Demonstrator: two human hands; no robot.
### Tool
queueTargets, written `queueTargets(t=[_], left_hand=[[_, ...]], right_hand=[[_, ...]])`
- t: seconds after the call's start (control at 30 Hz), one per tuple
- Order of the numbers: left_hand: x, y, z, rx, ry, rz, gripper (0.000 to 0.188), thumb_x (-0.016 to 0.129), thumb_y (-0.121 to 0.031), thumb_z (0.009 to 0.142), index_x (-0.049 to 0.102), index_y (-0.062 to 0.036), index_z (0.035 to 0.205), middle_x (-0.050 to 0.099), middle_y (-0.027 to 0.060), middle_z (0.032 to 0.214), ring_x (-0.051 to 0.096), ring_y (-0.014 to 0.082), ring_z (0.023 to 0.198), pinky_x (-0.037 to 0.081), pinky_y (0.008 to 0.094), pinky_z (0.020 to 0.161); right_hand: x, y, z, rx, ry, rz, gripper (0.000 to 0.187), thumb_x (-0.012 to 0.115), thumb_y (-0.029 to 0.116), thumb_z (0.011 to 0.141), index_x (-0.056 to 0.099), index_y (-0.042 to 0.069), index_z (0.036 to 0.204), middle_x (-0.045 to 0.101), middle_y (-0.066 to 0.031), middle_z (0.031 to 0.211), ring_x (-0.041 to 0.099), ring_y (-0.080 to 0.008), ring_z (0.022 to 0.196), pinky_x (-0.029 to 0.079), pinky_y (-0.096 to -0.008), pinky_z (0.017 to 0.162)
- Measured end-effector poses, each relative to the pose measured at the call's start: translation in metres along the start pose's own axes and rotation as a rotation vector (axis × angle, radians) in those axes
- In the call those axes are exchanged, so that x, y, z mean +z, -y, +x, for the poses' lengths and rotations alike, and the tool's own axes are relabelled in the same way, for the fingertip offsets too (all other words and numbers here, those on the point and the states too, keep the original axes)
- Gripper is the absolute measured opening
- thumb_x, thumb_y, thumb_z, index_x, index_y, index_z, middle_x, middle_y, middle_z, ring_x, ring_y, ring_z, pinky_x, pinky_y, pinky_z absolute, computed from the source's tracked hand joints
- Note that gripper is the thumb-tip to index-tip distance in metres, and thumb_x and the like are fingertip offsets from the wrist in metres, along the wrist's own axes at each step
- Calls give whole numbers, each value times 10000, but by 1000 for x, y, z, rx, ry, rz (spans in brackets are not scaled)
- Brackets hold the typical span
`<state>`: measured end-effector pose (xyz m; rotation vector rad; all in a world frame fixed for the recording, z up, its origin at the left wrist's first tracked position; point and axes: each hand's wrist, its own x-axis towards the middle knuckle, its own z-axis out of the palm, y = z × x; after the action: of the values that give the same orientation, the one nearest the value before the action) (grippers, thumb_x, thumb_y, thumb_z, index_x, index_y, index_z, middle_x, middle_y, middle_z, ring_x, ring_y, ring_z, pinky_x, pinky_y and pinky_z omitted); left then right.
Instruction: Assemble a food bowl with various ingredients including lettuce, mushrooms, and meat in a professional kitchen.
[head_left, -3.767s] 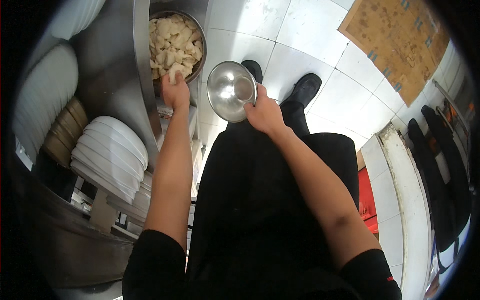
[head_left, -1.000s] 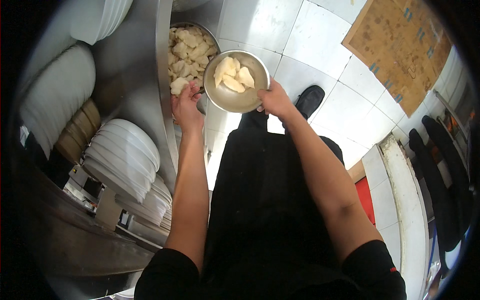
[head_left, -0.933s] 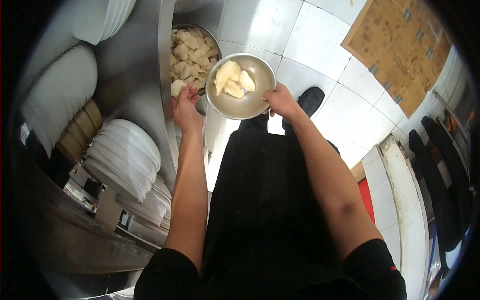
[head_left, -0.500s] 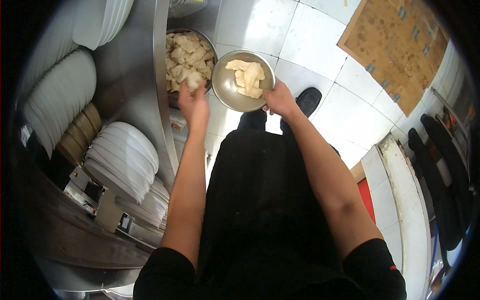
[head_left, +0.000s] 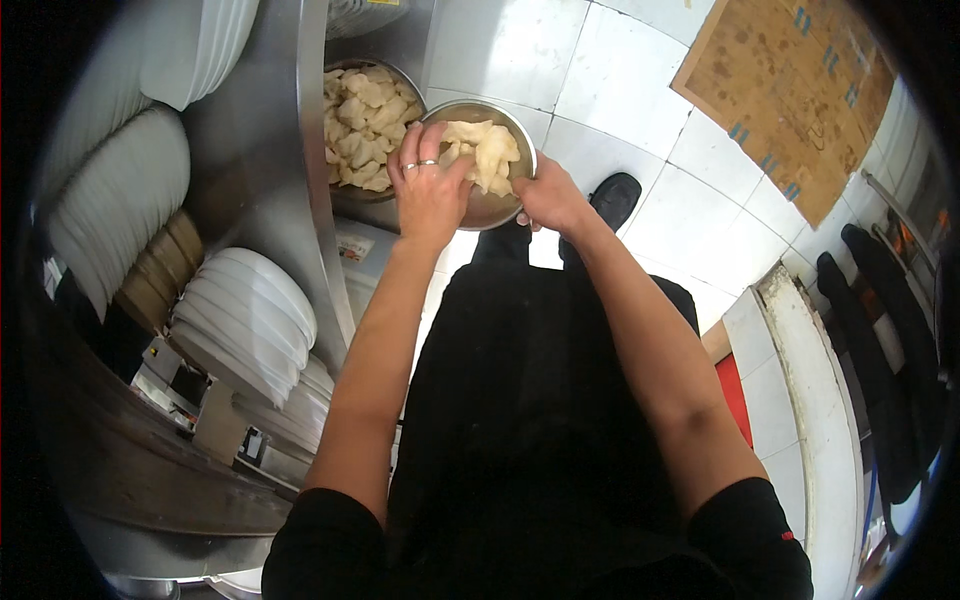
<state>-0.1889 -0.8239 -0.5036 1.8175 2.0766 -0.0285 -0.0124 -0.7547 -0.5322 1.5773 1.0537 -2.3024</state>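
Note:
My right hand [head_left: 552, 195] grips the rim of a round metal bowl [head_left: 488, 211] on its right side. Pale, soft raw meat slices [head_left: 494, 152] lie heaped in it; I cannot tell of which meat. My left hand [head_left: 430, 192], wearing rings, reaches over the bowl's left side, its fingers and thumb curled round a pale slice at the heap. The fingertips are partly hidden. Just left of the bowl stands a larger metal container [head_left: 408, 84] full of similar pale pieces [head_left: 365, 120], partly under the steel shelf edge.
Stacks of white plates [head_left: 245, 310] and brown bowls [head_left: 160, 265] fill the steel shelving [head_left: 260, 130] on the left. A flattened cardboard sheet [head_left: 790, 95] lies on the white tiled floor [head_left: 520, 55]. A low tiled ledge [head_left: 800, 380] runs along the right.
My left hand has moved right, from the large container to the small bowl, carrying a pale slice. The heap in the bowl looks bigger. My right hand has shifted slightly left with the bowl.

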Motion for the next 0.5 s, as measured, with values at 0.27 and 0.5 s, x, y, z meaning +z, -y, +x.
queueTargets(t=[0.27,0.5], left_hand=[[0,10,-10,-24,-251,-415,80,770,-179,845,755,-166,922,632,63,1265,486,297,1285,393,420,1053],[27,94,-27,-924,-504,-1361,380,708,-287,944,624,-82,1253,624,84,1290,606,238,1112,480,385,974]], right_hand=[[-15,-9,1,40,24,-59,485,511,149,869,505,-63,1306,688,-204,852,683,-238,579,552,-352,491],[-30,-26,4,86,8,37,451,500,122,888,504,-64,1299,674,-163,804,651,-200,552,525,-320,449]])
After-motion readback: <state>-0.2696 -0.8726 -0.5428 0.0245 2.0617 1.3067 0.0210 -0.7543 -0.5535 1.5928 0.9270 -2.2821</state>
